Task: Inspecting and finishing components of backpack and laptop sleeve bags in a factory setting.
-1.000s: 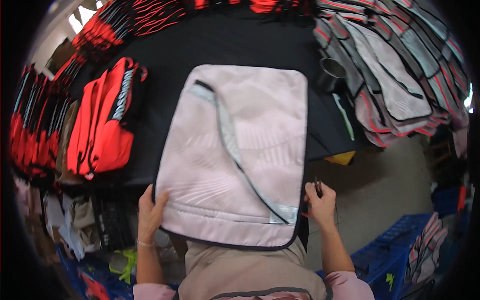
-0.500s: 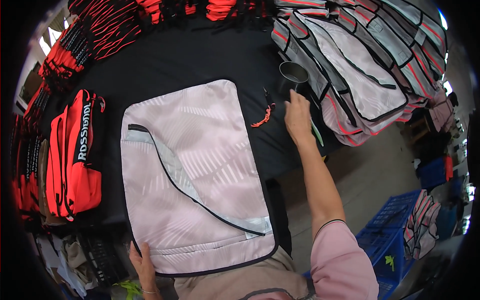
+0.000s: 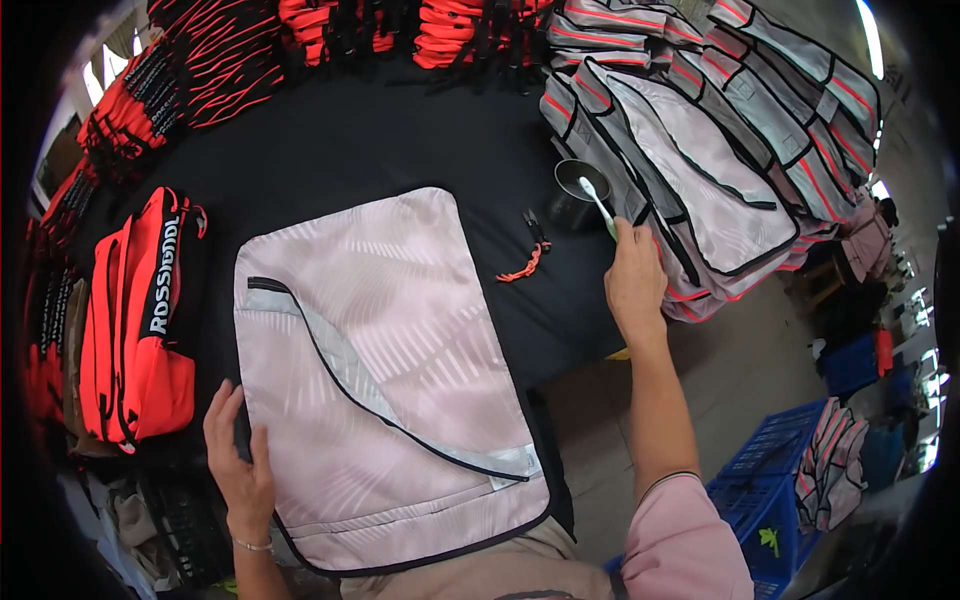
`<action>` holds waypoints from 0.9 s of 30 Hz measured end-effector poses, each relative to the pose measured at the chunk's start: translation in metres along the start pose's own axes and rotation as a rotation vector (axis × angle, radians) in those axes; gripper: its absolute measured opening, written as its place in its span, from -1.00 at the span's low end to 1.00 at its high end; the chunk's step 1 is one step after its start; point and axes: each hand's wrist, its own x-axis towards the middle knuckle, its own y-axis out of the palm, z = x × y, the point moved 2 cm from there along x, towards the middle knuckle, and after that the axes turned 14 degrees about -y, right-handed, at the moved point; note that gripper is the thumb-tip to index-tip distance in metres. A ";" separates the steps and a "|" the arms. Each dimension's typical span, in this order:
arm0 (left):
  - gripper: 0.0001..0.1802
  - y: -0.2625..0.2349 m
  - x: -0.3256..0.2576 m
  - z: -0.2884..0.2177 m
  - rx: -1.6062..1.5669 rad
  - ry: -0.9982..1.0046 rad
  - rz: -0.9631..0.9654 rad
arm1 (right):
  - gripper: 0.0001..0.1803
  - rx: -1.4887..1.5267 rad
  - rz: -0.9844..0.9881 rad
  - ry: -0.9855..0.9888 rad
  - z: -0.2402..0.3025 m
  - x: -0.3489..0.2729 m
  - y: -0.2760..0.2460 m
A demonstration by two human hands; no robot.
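My right hand (image 3: 636, 285) grips a toothbrush (image 3: 601, 208) with a pale handle, its white head held at the mouth of a dark metal cup (image 3: 574, 213). Beside the left edge of a pale pink patterned fabric panel (image 3: 420, 330), my left hand (image 3: 238, 465) has its fingers apart and holds nothing. The panel lies flat with black binding round its edge and a curved black zip across it. Between panel and cup are thread snips (image 3: 532, 230) with an orange cord.
A red bag (image 3: 140, 325) stands left of the panel on the black cloth-covered table (image 3: 330, 130). Stacked grey and pink panels (image 3: 700, 160) fill the right side, and red-black pieces (image 3: 215, 60) line the far edge. Blue crates (image 3: 760, 470) sit low at right.
My right hand has picked up the toothbrush and swung its head over to the cup. My left hand has let go of the panel's lower left edge and moved up and left.
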 end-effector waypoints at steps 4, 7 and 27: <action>-0.42 0.048 0.061 -0.036 0.088 0.319 0.028 | -0.81 -0.183 0.033 -0.136 -0.022 0.062 0.006; -0.44 0.078 0.087 -0.040 0.292 0.451 0.103 | -0.80 -0.090 0.179 -0.235 -0.040 0.105 0.021; -0.74 0.086 0.123 -0.014 0.436 0.229 -0.067 | -0.86 -0.178 0.407 -0.350 -0.031 0.111 0.017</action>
